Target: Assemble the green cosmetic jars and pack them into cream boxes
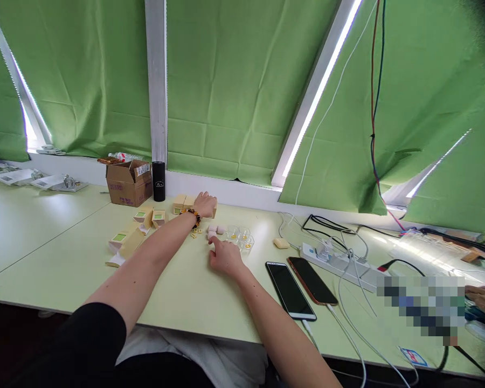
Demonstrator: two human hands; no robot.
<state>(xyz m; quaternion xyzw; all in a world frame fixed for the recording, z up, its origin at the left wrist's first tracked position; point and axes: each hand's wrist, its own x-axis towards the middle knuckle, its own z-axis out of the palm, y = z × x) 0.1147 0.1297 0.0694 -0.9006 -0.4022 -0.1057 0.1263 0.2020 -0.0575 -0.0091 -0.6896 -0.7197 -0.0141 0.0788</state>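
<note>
Head camera gives me small pale pink blocks (212,235) near the middle of the pale yellow-green tabletop (186,304), with the bare right hand (227,257) just in front of them. Its index finger points toward the blocks, but I cannot tell whether it pinches one. Just right of the blocks sit clear, rounded cups (239,235) with yellow bits inside; to the left lie small yellow pieces (195,233). Slightly farther back I see the bare left hand (205,205), apart from the right, reaching over small cream cardboard boxes (178,203); its fingertips are hidden from me, so its grip I cannot tell. A brown-and-amber beaded bracelet (194,215) circles that wrist. Farther out on my left, a brown cardboard carton (128,184) stands beside a black cylinder (159,183). To the right lie a white-framed dark-screened phone (291,290), an orange-edged dark phone (313,281) and a white power strip (343,269).
</note>
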